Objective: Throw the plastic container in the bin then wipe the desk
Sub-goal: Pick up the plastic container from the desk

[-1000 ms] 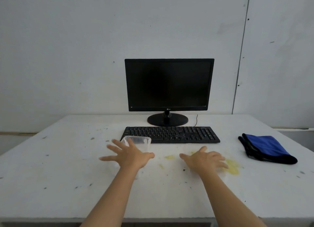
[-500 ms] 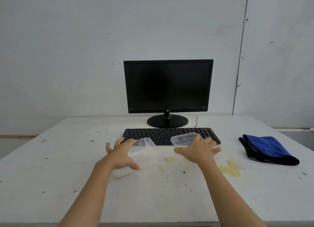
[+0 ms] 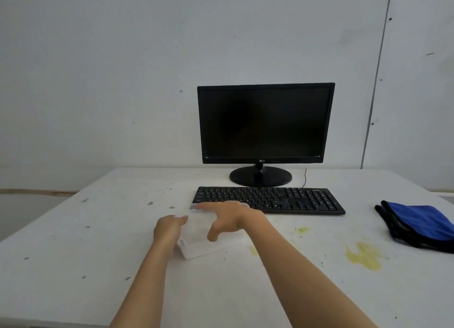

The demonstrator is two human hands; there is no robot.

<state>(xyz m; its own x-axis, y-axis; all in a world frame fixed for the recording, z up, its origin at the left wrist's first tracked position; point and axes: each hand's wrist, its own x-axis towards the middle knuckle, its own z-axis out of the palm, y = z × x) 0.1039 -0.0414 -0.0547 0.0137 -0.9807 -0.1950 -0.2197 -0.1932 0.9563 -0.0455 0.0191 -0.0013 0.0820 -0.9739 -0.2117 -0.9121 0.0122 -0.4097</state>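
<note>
A clear plastic container rests tilted on the white desk, just in front of the keyboard's left end. My left hand grips its left side. My right hand lies over the top with a clear lid pressed under the fingers, thumb pointing down the front. Yellow spill stains mark the desk to the right, with smaller specks nearer the container. A folded blue and black cloth lies at the far right. No bin is in view.
A black keyboard sits behind the container, and a dark monitor stands behind that on a round base. A thin cable runs down behind the keyboard. The desk's left edge slants away; a grey wall is behind.
My right hand carried the lid leftward onto the container. My left hand shifted to the container's left side. The camera view swung left, so the monitor now sits right of centre.
</note>
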